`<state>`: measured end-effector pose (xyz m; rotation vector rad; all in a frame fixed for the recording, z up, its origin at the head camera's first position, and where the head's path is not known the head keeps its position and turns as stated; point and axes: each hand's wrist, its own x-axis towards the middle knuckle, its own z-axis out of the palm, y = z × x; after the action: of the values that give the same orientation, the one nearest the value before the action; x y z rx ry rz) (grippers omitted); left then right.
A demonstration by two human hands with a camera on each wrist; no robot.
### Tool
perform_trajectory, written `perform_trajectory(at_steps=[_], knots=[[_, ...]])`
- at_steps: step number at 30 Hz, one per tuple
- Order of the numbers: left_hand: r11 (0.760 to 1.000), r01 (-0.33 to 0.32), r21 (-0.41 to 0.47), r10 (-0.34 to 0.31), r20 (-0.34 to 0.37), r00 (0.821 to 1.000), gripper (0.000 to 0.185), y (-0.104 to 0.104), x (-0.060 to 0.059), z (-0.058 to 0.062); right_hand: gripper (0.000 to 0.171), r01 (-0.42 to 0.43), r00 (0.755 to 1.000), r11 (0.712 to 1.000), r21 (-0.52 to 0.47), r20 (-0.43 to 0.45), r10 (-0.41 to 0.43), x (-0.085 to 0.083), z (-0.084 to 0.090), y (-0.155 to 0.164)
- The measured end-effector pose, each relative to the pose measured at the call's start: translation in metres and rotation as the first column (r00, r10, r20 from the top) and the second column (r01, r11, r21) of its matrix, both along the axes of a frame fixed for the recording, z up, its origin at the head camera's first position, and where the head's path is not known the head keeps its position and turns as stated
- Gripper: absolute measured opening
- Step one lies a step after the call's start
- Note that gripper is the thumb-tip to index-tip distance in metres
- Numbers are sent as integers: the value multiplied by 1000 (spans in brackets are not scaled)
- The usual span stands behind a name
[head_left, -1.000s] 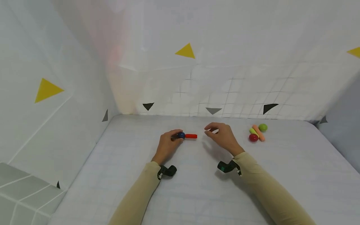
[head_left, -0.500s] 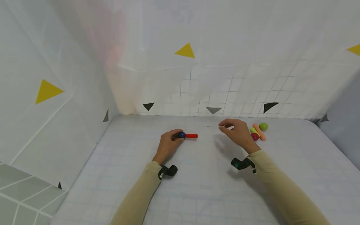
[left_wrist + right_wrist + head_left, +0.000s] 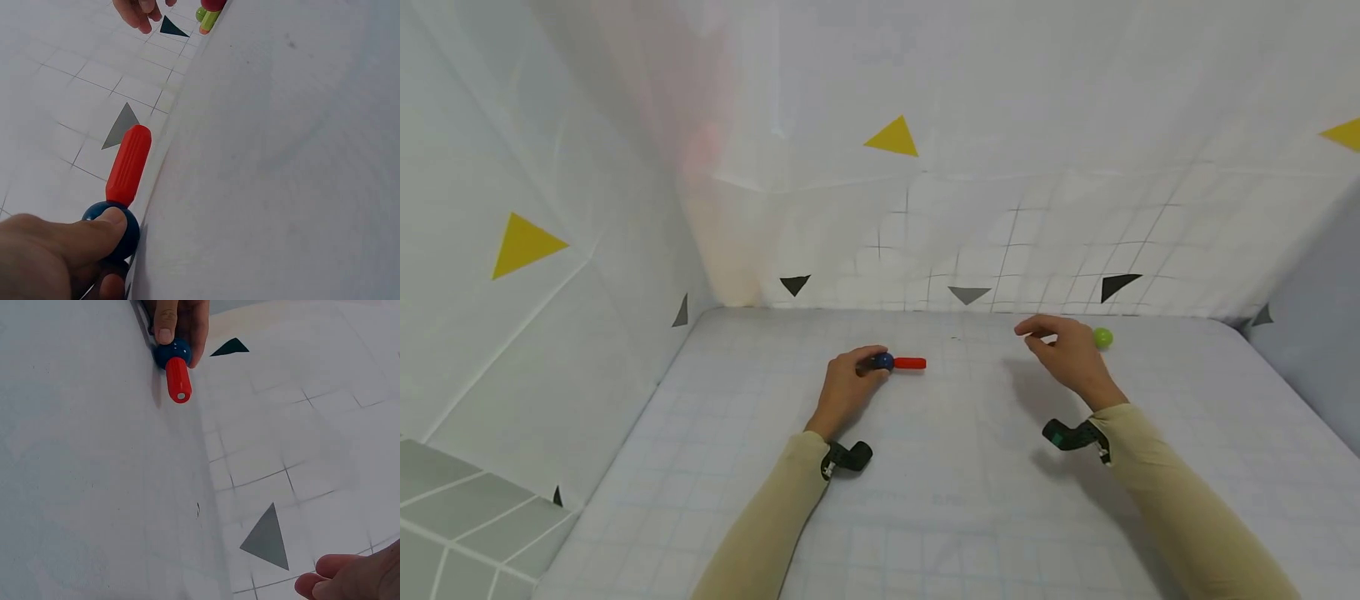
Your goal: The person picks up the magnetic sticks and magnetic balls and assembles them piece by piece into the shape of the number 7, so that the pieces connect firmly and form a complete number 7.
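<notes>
Head view: left hand (image 3: pixel 848 385), grip closed on blue ball (image 3: pixel 883 361) with red handle (image 3: pixel 910 363), resting mid-tabletop (image 3: pixel 925 483). Right hand (image 3: pixel 1067 354), fingers loosely curled, holding nothing, beside green ball (image 3: pixel 1102 337).
Left wrist view: thumb (image 3: pixel 75 234) pressing the ball.
Right wrist view: fingertips (image 3: pixel 328 575) bare.

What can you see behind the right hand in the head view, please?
Beside the right hand a green ball shows. The left wrist view shows a red ball and a yellow-green piece there, which the hand covers.

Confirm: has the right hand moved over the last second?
Yes. The right hand went rightward, away from the red-and-blue toy, and now sits beside the green ball.
</notes>
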<state>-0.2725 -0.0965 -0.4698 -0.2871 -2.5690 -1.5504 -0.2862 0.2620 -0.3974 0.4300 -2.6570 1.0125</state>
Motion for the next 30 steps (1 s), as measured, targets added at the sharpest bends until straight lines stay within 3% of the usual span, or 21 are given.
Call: perform_trajectory(at_steps=[5, 17, 23, 30], knots=[[1000, 2, 5, -2, 6, 1000, 39, 1, 1, 0, 22, 20, 1000, 1000, 9, -19, -19, 0, 2, 15], [1000, 0, 3, 0, 8, 1000, 39, 0, 2, 1, 23, 161, 981, 987, 28, 106, -163, -6, 7, 53], [1000, 0, 5, 0, 16, 1000, 39, -1, 2, 1, 23, 202, 977, 979, 30, 58, -203, -17, -2, 74], [1000, -5, 1, 5, 21, 1000, 39, -1, 0, 0, 25, 257, 963, 964, 72, 63, -262, -28, -9, 91]])
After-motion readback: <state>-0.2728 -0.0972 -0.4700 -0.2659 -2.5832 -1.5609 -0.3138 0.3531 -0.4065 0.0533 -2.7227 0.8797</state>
